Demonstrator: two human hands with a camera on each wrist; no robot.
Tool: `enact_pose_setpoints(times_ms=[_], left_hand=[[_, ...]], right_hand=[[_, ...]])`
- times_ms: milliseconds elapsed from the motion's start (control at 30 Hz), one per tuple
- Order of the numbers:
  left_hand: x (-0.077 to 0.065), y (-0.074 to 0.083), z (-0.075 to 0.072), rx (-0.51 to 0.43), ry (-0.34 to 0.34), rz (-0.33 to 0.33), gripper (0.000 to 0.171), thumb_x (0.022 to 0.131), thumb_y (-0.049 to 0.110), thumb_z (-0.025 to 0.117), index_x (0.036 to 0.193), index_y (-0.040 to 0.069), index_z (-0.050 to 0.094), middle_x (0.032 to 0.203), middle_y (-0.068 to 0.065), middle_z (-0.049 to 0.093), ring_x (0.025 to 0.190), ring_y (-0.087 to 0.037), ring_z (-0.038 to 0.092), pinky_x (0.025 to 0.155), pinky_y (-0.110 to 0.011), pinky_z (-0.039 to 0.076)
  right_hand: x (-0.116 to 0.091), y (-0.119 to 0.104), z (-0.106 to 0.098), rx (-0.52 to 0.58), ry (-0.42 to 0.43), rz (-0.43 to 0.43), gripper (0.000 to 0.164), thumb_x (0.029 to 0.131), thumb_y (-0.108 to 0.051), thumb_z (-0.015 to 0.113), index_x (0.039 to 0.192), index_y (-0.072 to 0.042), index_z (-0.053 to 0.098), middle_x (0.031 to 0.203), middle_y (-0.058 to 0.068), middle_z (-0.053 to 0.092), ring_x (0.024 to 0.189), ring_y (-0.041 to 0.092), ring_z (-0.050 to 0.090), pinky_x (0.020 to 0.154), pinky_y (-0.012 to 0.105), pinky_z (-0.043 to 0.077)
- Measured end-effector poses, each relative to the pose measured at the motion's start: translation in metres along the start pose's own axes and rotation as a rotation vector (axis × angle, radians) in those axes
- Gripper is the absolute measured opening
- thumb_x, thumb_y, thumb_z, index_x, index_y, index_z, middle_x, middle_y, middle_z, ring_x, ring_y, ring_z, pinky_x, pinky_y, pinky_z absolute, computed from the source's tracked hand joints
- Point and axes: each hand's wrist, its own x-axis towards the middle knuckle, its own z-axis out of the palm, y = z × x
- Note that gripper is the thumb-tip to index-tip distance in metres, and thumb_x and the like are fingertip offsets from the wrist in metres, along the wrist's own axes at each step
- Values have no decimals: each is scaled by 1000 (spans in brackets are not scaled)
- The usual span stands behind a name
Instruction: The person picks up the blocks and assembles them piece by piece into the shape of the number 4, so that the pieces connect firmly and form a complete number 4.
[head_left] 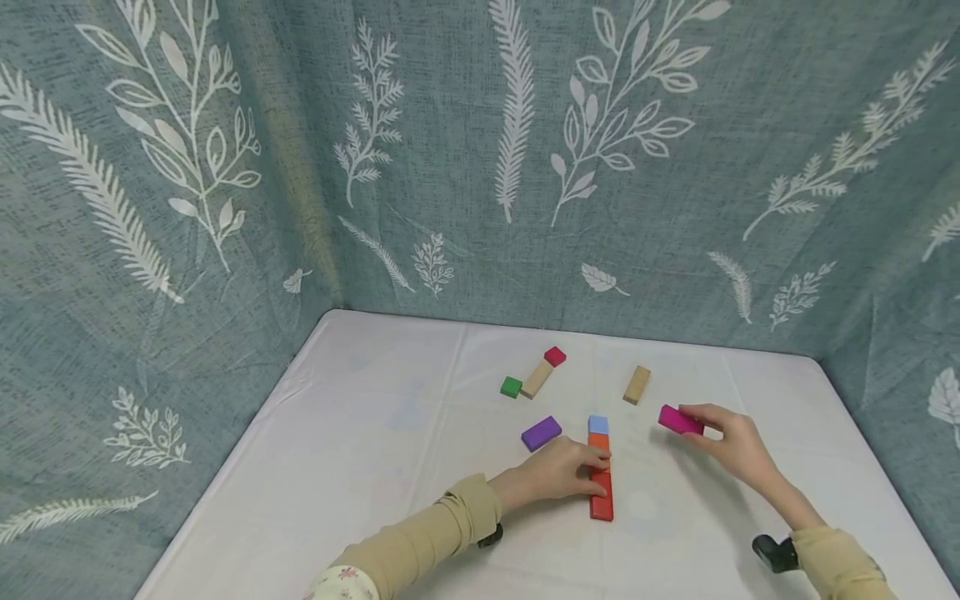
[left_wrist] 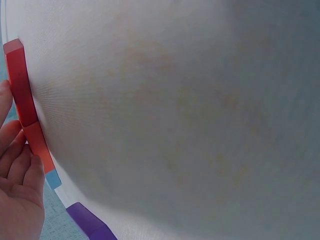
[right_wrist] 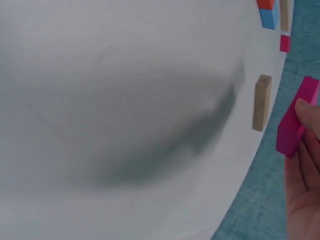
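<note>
A row of blocks lies end to end near the table's middle: a light blue block (head_left: 597, 425), an orange block (head_left: 598, 441) and a red block (head_left: 602, 508). My left hand (head_left: 557, 469) reaches over this row from the left. Its thumb touches the red block and its fingertips lie against the orange block (left_wrist: 39, 145), as the left wrist view shows. My right hand (head_left: 738, 442) pinches a magenta block (head_left: 678, 420) between thumb and fingers, held above the table. In the right wrist view the magenta block (right_wrist: 295, 125) is tilted.
A purple block (head_left: 542, 433) lies left of the row. Farther back are a green block (head_left: 512, 387), a plain wooden block (head_left: 537, 379) and a crimson block (head_left: 555, 357). Another wooden block (head_left: 637, 385) lies back right. A patterned curtain (head_left: 465, 167) stands behind the white-covered table (head_left: 360, 433).
</note>
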Motion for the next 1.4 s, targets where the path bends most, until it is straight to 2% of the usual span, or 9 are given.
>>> enact_pose_setpoints(times_ms=[267, 600, 900, 1233, 1400], left_hand=[[0, 2, -2, -4, -3, 0, 39, 83, 35, 71, 114, 11, 70, 121, 2, 66, 114, -6, 60, 95, -13, 45], [2, 2, -2, -9, -4, -6, 39, 83, 35, 71, 114, 11, 70, 122, 2, 66, 114, -5, 60, 95, -13, 45], [3, 2, -1, -18, -4, -5, 39, 84, 35, 71, 114, 11, 70, 122, 2, 66, 114, -6, 61, 95, -13, 45], [2, 3, -3, -8, -12, -17, 40, 83, 36, 71, 115, 11, 70, 122, 3, 66, 114, -5, 61, 95, -12, 45], [2, 3, -3, -10, -11, -11, 40, 83, 35, 72, 114, 10, 70, 121, 1, 67, 114, -7, 61, 95, -13, 45]], right_hand=[[12, -4, -5, 20, -11, -74, 42, 69, 7, 76, 110, 5, 67, 104, 20, 70, 92, 36, 65, 78, 50, 54], [28, -8, -11, 13, -18, -129, 44, 69, 8, 77, 111, 3, 67, 105, 17, 70, 93, 32, 66, 79, 45, 55], [39, -15, -17, 70, -82, -104, 45, 72, 8, 74, 116, 5, 63, 110, 23, 67, 97, 37, 64, 79, 53, 53], [47, -19, -11, 95, -94, -124, 43, 72, 7, 75, 113, 4, 65, 108, 21, 68, 95, 35, 64, 81, 51, 53], [46, -19, -6, 116, -141, -95, 42, 74, 5, 74, 114, 5, 64, 108, 21, 68, 95, 35, 64, 82, 52, 53]])
